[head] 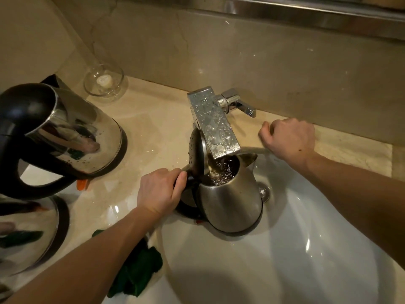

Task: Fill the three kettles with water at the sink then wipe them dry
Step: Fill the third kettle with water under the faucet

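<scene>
A steel kettle [230, 200] with its lid flipped open stands in the white sink [306, 249] under the square tap spout [211, 121]. Water runs into it and it looks nearly full. My left hand [161, 190] grips its black handle. My right hand [289, 139] rests with loosely curled fingers on the counter edge behind the sink, just right of the tap lever [241, 104], holding nothing. A second steel kettle [65, 132] stands on the counter at left. A third kettle [28, 233] shows partly at the lower left.
A clear glass bowl [104, 81] sits at the back left of the beige counter [153, 119]. A dark green cloth [135, 270] lies on the counter's front edge beside the sink. The stone backsplash rises right behind the tap.
</scene>
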### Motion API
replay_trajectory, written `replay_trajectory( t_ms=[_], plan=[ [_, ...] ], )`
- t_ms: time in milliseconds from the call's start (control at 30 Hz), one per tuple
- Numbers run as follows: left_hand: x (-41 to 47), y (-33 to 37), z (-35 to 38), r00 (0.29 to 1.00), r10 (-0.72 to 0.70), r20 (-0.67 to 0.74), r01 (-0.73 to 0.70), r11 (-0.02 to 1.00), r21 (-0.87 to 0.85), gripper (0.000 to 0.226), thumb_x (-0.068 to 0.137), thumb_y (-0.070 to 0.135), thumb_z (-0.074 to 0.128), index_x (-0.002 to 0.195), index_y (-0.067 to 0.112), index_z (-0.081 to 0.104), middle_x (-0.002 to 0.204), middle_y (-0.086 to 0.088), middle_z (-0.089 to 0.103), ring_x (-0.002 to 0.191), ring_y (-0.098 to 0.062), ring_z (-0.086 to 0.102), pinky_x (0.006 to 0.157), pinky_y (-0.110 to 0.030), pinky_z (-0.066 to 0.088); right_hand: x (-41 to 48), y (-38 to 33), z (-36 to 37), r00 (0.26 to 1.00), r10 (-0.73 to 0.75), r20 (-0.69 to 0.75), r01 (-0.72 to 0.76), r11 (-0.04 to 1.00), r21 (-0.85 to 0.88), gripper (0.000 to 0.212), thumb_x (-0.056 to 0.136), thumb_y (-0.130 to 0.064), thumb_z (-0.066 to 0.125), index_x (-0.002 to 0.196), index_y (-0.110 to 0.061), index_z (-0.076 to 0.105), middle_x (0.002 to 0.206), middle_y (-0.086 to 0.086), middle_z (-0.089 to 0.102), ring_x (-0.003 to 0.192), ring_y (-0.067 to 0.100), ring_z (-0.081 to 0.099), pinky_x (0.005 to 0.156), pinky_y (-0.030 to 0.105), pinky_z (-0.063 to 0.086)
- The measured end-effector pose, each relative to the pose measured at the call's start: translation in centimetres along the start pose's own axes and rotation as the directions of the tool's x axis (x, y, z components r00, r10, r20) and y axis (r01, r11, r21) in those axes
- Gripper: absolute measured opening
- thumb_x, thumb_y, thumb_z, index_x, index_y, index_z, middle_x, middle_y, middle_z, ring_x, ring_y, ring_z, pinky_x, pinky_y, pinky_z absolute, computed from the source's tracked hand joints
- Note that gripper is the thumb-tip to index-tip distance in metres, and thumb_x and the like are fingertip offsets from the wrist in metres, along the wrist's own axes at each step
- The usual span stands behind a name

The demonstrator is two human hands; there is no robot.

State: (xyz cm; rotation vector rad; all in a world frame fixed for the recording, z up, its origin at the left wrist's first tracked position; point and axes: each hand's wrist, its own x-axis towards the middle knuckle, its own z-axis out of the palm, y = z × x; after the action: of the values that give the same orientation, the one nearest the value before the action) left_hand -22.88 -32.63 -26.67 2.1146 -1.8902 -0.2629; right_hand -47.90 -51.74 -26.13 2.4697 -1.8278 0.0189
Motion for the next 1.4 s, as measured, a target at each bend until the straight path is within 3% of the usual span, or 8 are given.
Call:
replay_trajectory(
  t_ms=[267,467,733,867,1133,1267,1400],
  plan=[
    [0.0,-0.1,0.0,1.0,-0.014,0.016,0.013,1.0,0.021,0.047,0.095,0.046,0.014,0.067,0.025,0.045,0.054,0.001,0.046,0.051,-0.02,0.044,0.053,-0.042,0.045,0.0,0.0,0.0,1.0,-0.019,-0.007,0.019,1.0,-0.001,0.055,0.097,-0.042,0.031,0.08,-0.009,0.071,0.075,0.017,0.064,0.064,0.03,0.047,0.064,0.032,0.037],
    [0.0,-0.1,0.1,1.0,-0.019,0.016,0.019,1.0,0.018,0.048,0.094,0.047,0.014,0.067,0.024,0.046,0.054,0.001,0.047,0.052,-0.02,0.045,0.054,-0.039,0.045,0.0,0.0,0.2,0.999,-0.034,-0.028,0.034,0.999,-0.003,0.054,0.097,-0.043,0.032,0.085,-0.009,0.073,0.082,0.019,0.067,0.078,0.037,0.063,0.065,0.032,0.035],
    [0.1,-0.1,0.2,1.0,-0.024,0.018,0.024,0.999,0.037,0.05,0.094,0.047,0.014,0.065,0.024,0.048,0.053,0.002,0.048,0.051,-0.017,0.045,0.054,-0.036,0.045,-0.1,0.0,-0.1,0.999,-0.009,-0.034,0.01,0.999,0.038,0.055,0.096,-0.041,0.032,0.076,-0.009,0.071,0.072,0.017,0.064,0.066,0.034,0.054,0.061,0.031,0.036],
    [0.1,-0.2,0.2,1.0,-0.022,0.018,0.021,0.999,0.048,0.053,0.094,0.047,0.013,0.065,0.023,0.051,0.052,0.003,0.047,0.05,-0.017,0.045,0.054,-0.037,0.045,-0.2,0.1,-0.2,1.0,0.02,-0.021,-0.018,0.998,0.063,0.055,0.096,-0.042,0.032,0.073,-0.01,0.07,0.061,0.011,0.053,0.059,0.03,0.045,0.059,0.03,0.032],
    [0.0,0.0,0.1,0.999,-0.029,0.016,0.028,0.999,0.034,0.05,0.094,0.048,0.012,0.067,0.027,0.048,0.052,0.004,0.047,0.051,-0.015,0.045,0.056,-0.037,0.046,-0.3,0.2,-0.9,0.993,0.11,0.035,-0.115,0.968,0.221,0.055,0.095,-0.044,0.033,0.071,-0.009,0.068,0.073,0.019,0.062,0.068,0.033,0.047,0.064,0.033,0.032],
    [-0.1,0.0,0.1,0.999,-0.037,0.022,0.037,0.999,0.025,0.053,0.093,0.049,0.011,0.067,0.025,0.051,0.053,0.004,0.048,0.052,-0.015,0.046,0.057,-0.038,0.047,-0.1,-0.3,-2.1,0.97,0.221,0.099,-0.241,0.855,0.459,0.061,0.099,-0.042,0.036,0.055,-0.005,0.053,0.055,0.01,0.047,0.064,0.032,0.046,0.06,0.034,0.028],
    [0.0,0.1,-0.1,0.999,-0.046,0.027,0.046,0.999,0.016,0.055,0.093,0.05,0.012,0.068,0.024,0.054,0.054,0.003,0.049,0.052,-0.016,0.047,0.058,-0.038,0.048,0.0,-2.2,-3.2,0.956,0.244,0.166,-0.283,0.6,0.748,0.059,0.101,-0.042,0.04,0.049,-0.015,0.032,0.049,0.001,0.031,0.052,0.022,0.032,0.055,0.036,0.024]
  ],
)
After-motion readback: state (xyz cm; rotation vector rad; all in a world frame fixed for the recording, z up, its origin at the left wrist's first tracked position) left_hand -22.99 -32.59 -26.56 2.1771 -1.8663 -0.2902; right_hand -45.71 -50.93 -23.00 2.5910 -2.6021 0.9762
